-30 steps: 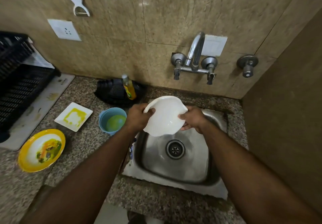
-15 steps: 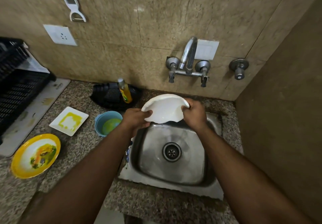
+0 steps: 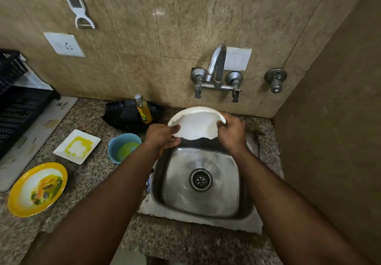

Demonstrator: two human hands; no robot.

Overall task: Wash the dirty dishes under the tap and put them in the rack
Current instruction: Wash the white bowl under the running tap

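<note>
A white plate (image 3: 195,125) is held tilted over the far edge of the sink (image 3: 203,182), below the tap (image 3: 216,68), gripped at its left rim by the left hand (image 3: 162,136) and at its right rim by the right hand (image 3: 232,133), both closed on it. No water is seen running. Three soiled pieces are left waiting on the surface (image 3: 86,182) at left: a blue cup (image 3: 123,150), a square dish (image 3: 77,146) and a yellow-rimmed plate (image 3: 37,189). Nothing is seen in the black rack (image 3: 18,110), far left; most of the task appears undone.

white bowl (image 3: 196,125) tipped flatter, raised toward tap (image 3: 216,68)
</note>
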